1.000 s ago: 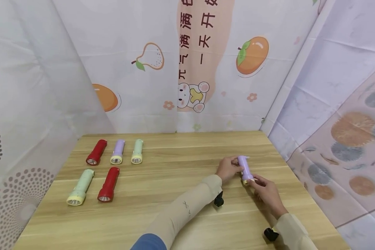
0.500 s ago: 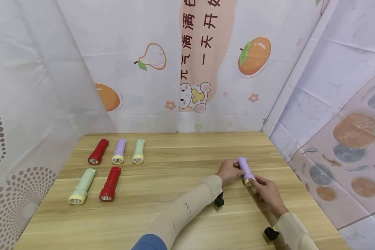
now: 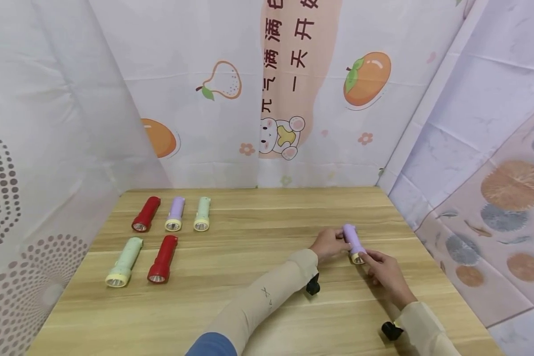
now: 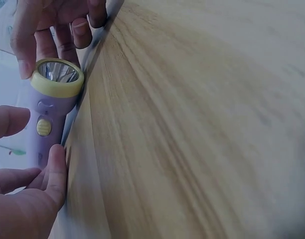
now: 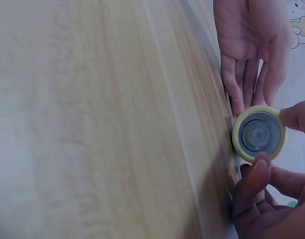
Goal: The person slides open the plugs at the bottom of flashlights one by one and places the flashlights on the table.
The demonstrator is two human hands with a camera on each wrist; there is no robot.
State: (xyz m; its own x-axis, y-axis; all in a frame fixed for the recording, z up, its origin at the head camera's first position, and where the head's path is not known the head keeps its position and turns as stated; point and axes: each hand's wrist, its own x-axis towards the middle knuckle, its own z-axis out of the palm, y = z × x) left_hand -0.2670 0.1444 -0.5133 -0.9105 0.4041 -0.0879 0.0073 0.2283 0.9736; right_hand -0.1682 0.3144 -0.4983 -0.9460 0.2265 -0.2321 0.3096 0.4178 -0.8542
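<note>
A purple flashlight [image 3: 352, 241] with a yellow head rim lies on the right part of the wooden table, its lens toward the near side. My left hand [image 3: 329, 243] holds its tail end between thumb and fingers. At the yellow head, my right hand [image 3: 386, 273] pinches the rim with thumb and fingertips. The left wrist view shows the flashlight's yellow switch [image 4: 44, 127] facing that camera and the reflector behind the clear lens. In the right wrist view the round lens [image 5: 259, 133] faces the camera, with right-hand fingers at its edge.
Several flashlights lie at the table's left: a red one [image 3: 146, 214], a purple one [image 3: 175, 212] and a green one [image 3: 202, 212] in the back row, a green one [image 3: 126, 260] and a red one [image 3: 164, 257] in front. Printed curtains [image 3: 196, 163] stand behind and at both sides.
The purple flashlight has turned slightly between my hands, and its lens shows more now. Its tail loop, visible earlier, shows less. The head view has shifted a little; the other flashlights lie unchanged.
</note>
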